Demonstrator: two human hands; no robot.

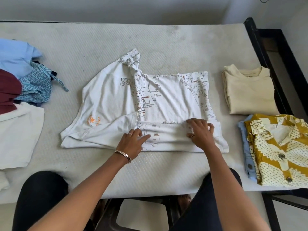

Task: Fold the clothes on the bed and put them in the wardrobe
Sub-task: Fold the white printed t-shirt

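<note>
Hands first: my left hand (132,140) lies flat with straight fingers on the folded-up near hem of the white printed T-shirt (160,100), and my right hand (200,132) presses the same fold, fingers bent; I cannot tell if they pinch cloth. That shirt sits mid-mattress (83,47). Unfolded clothes (25,72) are heaped at the left; a folded cream top (248,92) and a yellow patterned shirt (280,150) lie at the right.
</note>
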